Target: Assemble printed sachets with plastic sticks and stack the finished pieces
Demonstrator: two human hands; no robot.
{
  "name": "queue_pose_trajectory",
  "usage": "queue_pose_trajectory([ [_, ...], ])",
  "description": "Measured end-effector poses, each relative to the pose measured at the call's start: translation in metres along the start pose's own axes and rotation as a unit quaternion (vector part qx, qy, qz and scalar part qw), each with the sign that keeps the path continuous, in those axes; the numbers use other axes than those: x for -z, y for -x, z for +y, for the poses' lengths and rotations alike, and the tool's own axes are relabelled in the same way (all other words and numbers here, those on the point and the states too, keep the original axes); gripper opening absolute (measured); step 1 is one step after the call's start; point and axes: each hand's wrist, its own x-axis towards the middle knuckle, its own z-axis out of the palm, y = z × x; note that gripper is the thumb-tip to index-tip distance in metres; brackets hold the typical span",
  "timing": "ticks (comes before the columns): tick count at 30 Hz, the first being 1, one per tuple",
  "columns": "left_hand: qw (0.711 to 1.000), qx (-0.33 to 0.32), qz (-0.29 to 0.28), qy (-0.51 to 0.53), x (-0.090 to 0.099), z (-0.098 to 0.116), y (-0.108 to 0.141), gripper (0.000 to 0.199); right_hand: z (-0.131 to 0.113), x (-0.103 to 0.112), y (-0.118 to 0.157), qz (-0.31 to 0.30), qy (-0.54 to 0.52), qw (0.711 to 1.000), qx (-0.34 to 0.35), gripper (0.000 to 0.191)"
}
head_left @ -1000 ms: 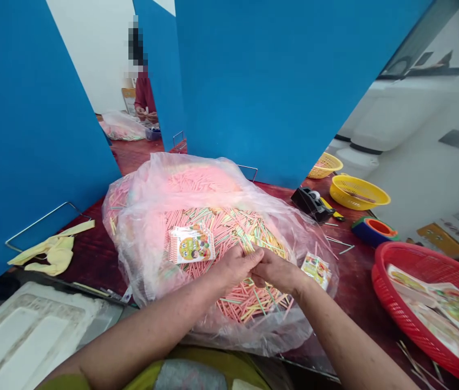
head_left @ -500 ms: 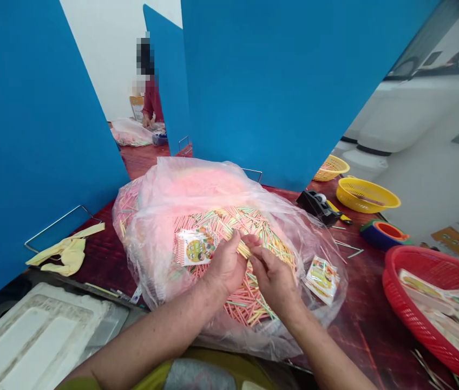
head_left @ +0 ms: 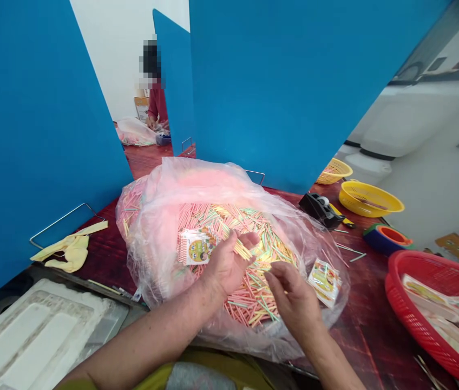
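Observation:
A large clear plastic bag (head_left: 152, 216) lies open on the dark red table, full of thin pink, yellow and green sticks (head_left: 249, 292). My left hand (head_left: 229, 262) is over the sticks, palm up, holding a small bunch of yellow sticks (head_left: 241, 249) under its thumb. To the right, my right hand (head_left: 292, 287) hovers apart from it with fingers curled and thumb near the index finger; whether anything small is between them is unclear. Printed packets (head_left: 197, 247) rest on the sticks left of my left hand. Another printed packet stack (head_left: 324, 281) lies on the bag's right side.
A red basket (head_left: 400, 292) with printed packets stands at right, beside tape rolls (head_left: 386, 238), a yellow basket (head_left: 371, 199) and a black tape dispenser (head_left: 319, 210). Yellow cloth (head_left: 71, 252) lies left. Blue partitions (head_left: 254, 97) rise behind; a person (head_left: 157, 103) works beyond.
My right hand has moved away from my left hand, toward the right and slightly down. My left hand's fingers have spread a little, with the yellow sticks still in it.

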Motion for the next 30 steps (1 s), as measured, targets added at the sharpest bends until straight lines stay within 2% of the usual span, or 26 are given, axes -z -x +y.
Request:
queue_pose_trajectory([
  [3,0.997,0.019,-0.019,-0.070,0.005,-0.027,0.010,0.035,-0.026,-0.004,-0.011,-0.055,-0.047,0.996,0.050,0.016],
  [5,0.990,0.011,-0.042,-0.136,0.012,-0.032,0.014,0.039,-0.031,0.004,-0.021,-0.095,-0.070,0.991,0.066,0.015],
  [6,0.982,0.012,-0.057,-0.181,0.016,-0.031,0.016,0.040,-0.031,0.011,-0.027,-0.094,-0.070,0.991,0.066,0.014],
  [7,0.968,0.021,-0.079,-0.237,0.020,-0.028,0.018,0.039,-0.029,0.019,-0.033,-0.078,-0.057,0.993,0.066,0.013],
  [9,0.921,0.051,-0.138,-0.361,0.026,-0.020,0.021,0.039,-0.026,0.032,-0.044,-0.044,-0.012,0.995,0.086,0.017],
  [10,0.895,0.064,-0.167,-0.408,0.028,-0.017,0.022,0.038,-0.027,0.036,-0.047,-0.063,0.003,0.992,0.110,0.020],
  [11,0.879,0.073,-0.188,-0.433,0.030,-0.015,0.023,0.035,-0.030,0.038,-0.048,-0.118,0.007,0.984,0.134,0.021],
  [13,0.876,0.096,-0.219,-0.419,0.032,-0.016,0.025,0.028,-0.038,0.037,-0.043,-0.251,-0.005,0.955,0.155,0.023],
  [14,0.877,0.114,-0.238,-0.401,0.033,-0.018,0.026,0.025,-0.042,0.036,-0.038,-0.292,-0.012,0.945,0.146,0.025],
  [15,0.874,0.133,-0.258,-0.389,0.032,-0.020,0.027,0.022,-0.044,0.034,-0.032,-0.308,-0.019,0.942,0.131,0.026],
  [17,0.841,0.149,-0.299,-0.425,0.030,-0.021,0.029,0.014,-0.039,0.033,-0.018,-0.296,-0.036,0.949,0.098,0.026],
  [18,0.813,0.131,-0.303,-0.480,0.028,-0.018,0.030,0.008,-0.031,0.034,-0.011,-0.281,-0.041,0.955,0.089,0.025],
  [19,0.777,0.092,-0.279,-0.557,0.025,-0.013,0.031,0.011,-0.019,0.035,-0.005,-0.265,-0.034,0.960,0.081,0.024],
  [20,0.729,0.037,-0.229,-0.644,0.023,-0.005,0.031,0.021,-0.004,0.037,0.001,-0.249,-0.012,0.966,0.071,0.024],
  [22,0.588,-0.083,-0.095,-0.799,0.021,0.017,0.031,0.033,0.028,0.038,0.014,-0.224,0.069,0.971,0.044,0.023],
  [23,0.510,-0.124,-0.042,-0.850,0.022,0.030,0.029,0.029,0.043,0.037,0.020,-0.228,0.116,0.967,0.023,0.023],
  [24,0.441,-0.152,-0.017,-0.884,0.024,0.043,0.027,0.023,0.056,0.036,0.024,-0.239,0.158,0.958,0.000,0.024],
  [25,0.387,-0.168,0.004,-0.907,0.028,0.055,0.023,0.020,0.065,0.034,0.028,-0.252,0.188,0.949,-0.021,0.025],
  [26,0.352,-0.178,0.025,-0.918,0.032,0.065,0.018,0.021,0.071,0.033,0.029,-0.263,0.201,0.943,-0.038,0.025],
  [27,0.331,-0.185,0.040,-0.924,0.037,0.072,0.013,0.025,0.073,0.033,0.028,-0.265,0.199,0.942,-0.051,0.024],
  [28,0.324,-0.188,0.057,-0.925,0.042,0.078,0.008,0.029,0.073,0.034,0.024,-0.257,0.181,0.947,-0.062,0.023],
  [30,0.340,-0.187,0.079,-0.918,0.050,0.086,-0.004,0.031,0.066,0.041,0.013,-0.223,0.110,0.964,-0.090,0.019],
])
